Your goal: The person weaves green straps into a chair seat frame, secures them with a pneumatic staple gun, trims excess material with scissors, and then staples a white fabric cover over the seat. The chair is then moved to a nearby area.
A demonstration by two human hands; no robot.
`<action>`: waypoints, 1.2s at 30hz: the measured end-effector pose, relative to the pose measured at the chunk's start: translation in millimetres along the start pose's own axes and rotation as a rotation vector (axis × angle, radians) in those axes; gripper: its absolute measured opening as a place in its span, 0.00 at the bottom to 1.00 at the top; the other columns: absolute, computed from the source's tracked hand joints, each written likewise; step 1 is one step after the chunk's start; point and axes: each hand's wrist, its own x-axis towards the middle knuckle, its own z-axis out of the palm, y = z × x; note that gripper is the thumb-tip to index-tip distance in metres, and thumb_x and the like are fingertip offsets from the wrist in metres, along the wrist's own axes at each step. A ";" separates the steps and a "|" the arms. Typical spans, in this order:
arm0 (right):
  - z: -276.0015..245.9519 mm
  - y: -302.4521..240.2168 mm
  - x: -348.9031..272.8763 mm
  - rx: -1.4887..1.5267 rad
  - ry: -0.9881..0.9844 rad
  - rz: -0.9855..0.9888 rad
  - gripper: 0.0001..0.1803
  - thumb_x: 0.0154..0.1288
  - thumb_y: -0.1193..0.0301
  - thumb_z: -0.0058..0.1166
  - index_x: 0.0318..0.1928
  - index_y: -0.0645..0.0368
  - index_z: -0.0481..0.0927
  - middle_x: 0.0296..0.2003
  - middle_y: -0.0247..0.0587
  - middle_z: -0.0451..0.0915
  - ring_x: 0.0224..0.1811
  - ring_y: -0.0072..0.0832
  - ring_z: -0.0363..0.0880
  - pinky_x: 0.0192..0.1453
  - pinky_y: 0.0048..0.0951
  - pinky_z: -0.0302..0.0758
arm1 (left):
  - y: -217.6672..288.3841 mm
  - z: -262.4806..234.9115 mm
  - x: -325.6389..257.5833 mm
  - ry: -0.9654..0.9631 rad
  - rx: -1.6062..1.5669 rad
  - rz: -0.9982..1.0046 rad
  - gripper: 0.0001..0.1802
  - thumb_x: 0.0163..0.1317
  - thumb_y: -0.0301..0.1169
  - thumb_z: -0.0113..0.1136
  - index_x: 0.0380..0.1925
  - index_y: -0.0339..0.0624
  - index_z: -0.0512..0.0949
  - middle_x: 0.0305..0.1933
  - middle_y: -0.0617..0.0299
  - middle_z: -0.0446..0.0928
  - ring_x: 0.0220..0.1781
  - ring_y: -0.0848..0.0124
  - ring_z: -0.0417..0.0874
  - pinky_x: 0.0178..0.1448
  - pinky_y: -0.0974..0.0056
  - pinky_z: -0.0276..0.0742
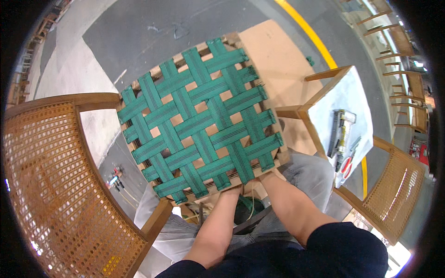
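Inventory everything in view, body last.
Webbed seat: 1, green, centre
Cane backrests: 2, brown, left and right
Covered seat: 1, white, right
Handheld tool: 1, dark and silver, covered seat
Scissors: 1, red-handled, covered seat
Cardboard sheet: 1, tan, floor beyond webbed seat
Floor: 1, grey, all round
Floor line: 1, yellow, right
Small tools: count unclear, mixed, floor at left
Background chairs: several, brown, right rim
Trousers: 1 pair, grey, lower middle
Shirt: 1, dark, bottom
Forearms: 2, bare, lower middle
Hands: hidden at webbed seat's near edge

Left forearm [217,228] and right forearm [293,203] reach forward, converging, hands hidden.
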 end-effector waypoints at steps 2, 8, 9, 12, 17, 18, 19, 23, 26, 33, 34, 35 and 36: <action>-24.6 20.4 -27.4 -0.544 -0.039 0.103 0.23 0.82 0.53 0.49 0.49 0.62 0.83 0.31 0.41 0.87 0.29 0.30 0.86 0.32 0.35 0.81 | -1.7 2.9 6.8 -0.064 0.012 -0.015 0.24 0.77 0.48 0.57 0.60 0.43 0.80 0.62 0.50 0.83 0.59 0.51 0.86 0.64 0.35 0.84; -111.3 -26.0 -194.6 -0.520 0.091 -0.702 0.09 0.76 0.68 0.60 0.47 0.62 0.86 0.32 0.38 0.87 0.31 0.26 0.86 0.37 0.31 0.82 | -1.3 10.9 19.7 -0.181 -0.051 0.012 0.23 0.76 0.48 0.57 0.60 0.44 0.80 0.62 0.50 0.83 0.59 0.52 0.86 0.65 0.35 0.84; -143.5 -39.7 -211.4 -0.345 0.261 -0.839 0.06 0.73 0.74 0.59 0.44 0.61 0.86 0.31 0.39 0.87 0.30 0.25 0.86 0.39 0.32 0.83 | 1.0 11.8 18.7 -0.180 -0.073 0.024 0.23 0.76 0.48 0.57 0.60 0.44 0.80 0.62 0.50 0.83 0.59 0.52 0.86 0.65 0.35 0.84; -267.9 -66.2 -215.9 -0.392 1.110 -0.959 0.17 0.69 0.61 0.68 0.48 0.64 0.87 0.41 0.45 0.91 0.41 0.34 0.89 0.50 0.35 0.83 | -6.1 9.9 17.1 -0.232 -0.106 0.009 0.23 0.76 0.47 0.58 0.60 0.44 0.80 0.61 0.50 0.83 0.58 0.52 0.86 0.65 0.36 0.84; -331.6 -96.7 -183.2 -0.378 0.893 -0.673 0.25 0.62 0.62 0.75 0.51 0.69 0.86 0.41 0.45 0.90 0.41 0.34 0.86 0.48 0.37 0.80 | -6.3 -4.7 19.7 -0.637 0.001 0.014 0.20 0.76 0.46 0.61 0.57 0.46 0.80 0.57 0.57 0.83 0.59 0.58 0.85 0.65 0.49 0.84; -335.2 -96.9 -176.3 -0.313 0.859 -0.703 0.23 0.60 0.65 0.75 0.50 0.70 0.86 0.39 0.43 0.88 0.39 0.32 0.85 0.45 0.36 0.80 | -6.9 -3.5 18.6 -0.575 -0.034 -0.024 0.20 0.76 0.48 0.62 0.57 0.47 0.80 0.57 0.60 0.83 0.61 0.61 0.84 0.67 0.53 0.83; -330.5 -104.7 -176.5 -0.283 0.839 -0.740 0.22 0.58 0.68 0.75 0.49 0.70 0.86 0.37 0.40 0.87 0.37 0.30 0.84 0.43 0.35 0.79 | -5.5 -6.0 17.8 -0.525 -0.076 -0.032 0.20 0.76 0.49 0.63 0.56 0.48 0.80 0.56 0.61 0.83 0.61 0.62 0.83 0.68 0.55 0.82; -328.8 -91.5 -192.7 -0.193 0.812 -0.861 0.20 0.57 0.76 0.68 0.50 0.69 0.83 0.35 0.40 0.85 0.32 0.29 0.82 0.37 0.35 0.78 | -13.7 12.9 0.0 -0.322 -0.081 0.003 0.20 0.76 0.47 0.61 0.57 0.46 0.80 0.56 0.59 0.84 0.58 0.60 0.85 0.63 0.53 0.85; -309.3 -78.0 -241.9 -0.191 0.748 -0.903 0.20 0.58 0.75 0.69 0.51 0.66 0.81 0.33 0.38 0.83 0.30 0.26 0.80 0.34 0.33 0.77 | -9.7 12.4 8.8 -0.199 -0.103 0.004 0.18 0.79 0.44 0.56 0.59 0.45 0.80 0.56 0.56 0.83 0.56 0.59 0.86 0.56 0.51 0.88; -146.1 -24.8 -338.5 -0.098 0.525 -0.778 0.21 0.69 0.65 0.73 0.55 0.56 0.77 0.36 0.33 0.83 0.24 0.21 0.76 0.27 0.29 0.77 | -18.7 12.4 21.0 -0.662 0.411 0.318 0.18 0.80 0.44 0.56 0.61 0.48 0.76 0.61 0.57 0.78 0.60 0.61 0.81 0.63 0.53 0.83; -125.3 -10.3 -331.5 -0.095 0.424 -0.761 0.19 0.68 0.64 0.74 0.54 0.57 0.83 0.40 0.31 0.85 0.27 0.21 0.76 0.32 0.28 0.78 | -19.0 17.1 21.6 -0.626 0.276 0.226 0.13 0.81 0.41 0.54 0.55 0.48 0.78 0.53 0.60 0.82 0.53 0.64 0.84 0.57 0.56 0.84; -102.5 -1.9 -321.1 -0.191 0.271 -0.820 0.19 0.69 0.65 0.73 0.55 0.58 0.84 0.38 0.29 0.85 0.27 0.20 0.76 0.32 0.28 0.77 | -17.3 19.5 22.0 -0.588 0.141 0.141 0.11 0.81 0.39 0.52 0.49 0.49 0.80 0.45 0.62 0.85 0.46 0.67 0.86 0.52 0.60 0.86; -82.4 6.9 -311.7 -0.261 0.260 -0.767 0.16 0.70 0.67 0.72 0.54 0.58 0.86 0.35 0.28 0.84 0.27 0.19 0.77 0.32 0.28 0.76 | -20.2 20.7 19.8 -0.621 -0.002 0.094 0.10 0.81 0.39 0.53 0.48 0.49 0.80 0.45 0.62 0.85 0.47 0.67 0.86 0.52 0.59 0.86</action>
